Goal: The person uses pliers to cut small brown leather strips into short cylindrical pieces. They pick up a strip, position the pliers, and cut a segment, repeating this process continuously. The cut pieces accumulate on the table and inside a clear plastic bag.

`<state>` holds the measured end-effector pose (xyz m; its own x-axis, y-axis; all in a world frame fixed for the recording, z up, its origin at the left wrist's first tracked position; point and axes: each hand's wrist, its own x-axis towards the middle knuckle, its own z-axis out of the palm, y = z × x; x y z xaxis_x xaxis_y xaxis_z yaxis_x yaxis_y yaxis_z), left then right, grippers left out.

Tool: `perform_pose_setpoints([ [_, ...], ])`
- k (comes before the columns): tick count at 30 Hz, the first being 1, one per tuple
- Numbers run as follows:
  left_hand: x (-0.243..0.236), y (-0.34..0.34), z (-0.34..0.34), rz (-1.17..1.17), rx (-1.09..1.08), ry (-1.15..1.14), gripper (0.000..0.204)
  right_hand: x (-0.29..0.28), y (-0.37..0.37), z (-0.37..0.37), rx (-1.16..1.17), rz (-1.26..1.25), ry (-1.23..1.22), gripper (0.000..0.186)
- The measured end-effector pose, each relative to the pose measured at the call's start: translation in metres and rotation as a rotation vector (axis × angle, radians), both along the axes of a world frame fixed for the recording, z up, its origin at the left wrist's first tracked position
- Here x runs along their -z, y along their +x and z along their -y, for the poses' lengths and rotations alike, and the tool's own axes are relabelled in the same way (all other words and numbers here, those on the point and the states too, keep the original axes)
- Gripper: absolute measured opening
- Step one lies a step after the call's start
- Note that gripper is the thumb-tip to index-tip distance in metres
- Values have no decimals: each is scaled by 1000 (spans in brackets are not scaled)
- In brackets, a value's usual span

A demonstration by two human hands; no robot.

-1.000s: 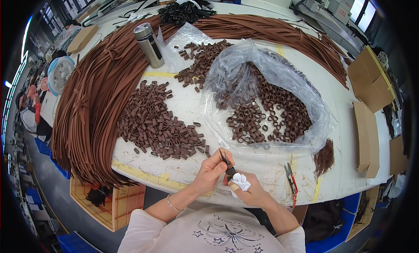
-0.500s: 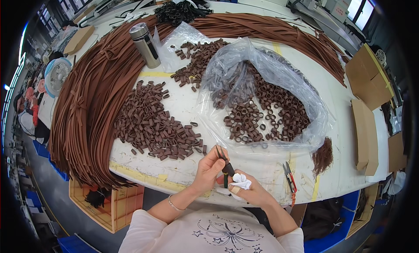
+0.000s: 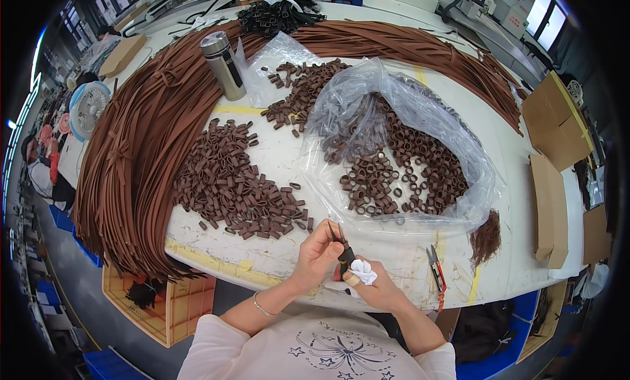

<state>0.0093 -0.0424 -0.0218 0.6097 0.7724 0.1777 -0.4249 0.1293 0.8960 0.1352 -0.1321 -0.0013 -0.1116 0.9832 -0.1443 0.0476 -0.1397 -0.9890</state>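
My right hand is closed around the handles of long-nosed pliers, with a crumpled white cloth bunched in the grip. The thumb seems to have a tan wrap on it. The slim jaws point away from me, their tips apart. Around the base of the jaws sits a dark brown band, apparently a strap loop. My left hand pinches beside it, thumb against the band; its curled fingertips are partly hidden. Just beyond lies a pile of flattened brown strap loops.
A clear plastic bag holds many rounded brown loops. Long brown straps curve around the table's left and far sides. A steel flask stands among them. Red-handled snips and brown thread scraps lie right.
The tips of the pliers have spread farther apart. Both hands stay close together in nearly the same place, and the whole view has shifted slightly.
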Motion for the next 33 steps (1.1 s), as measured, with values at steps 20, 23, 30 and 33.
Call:
perform_pose_setpoints([
  [20,-145,-35,21,728,526,476,25,12,-10,10,87,355,333,15],
  [23,-148,-28,20,685,590,454,25,7,-11,10,107,357,352,14],
  [30,-143,-33,19,698,593,528,26,5,-11,9,53,354,274,14],
  [33,-143,-27,19,677,622,558,29,8,-12,10,108,315,298,16],
])
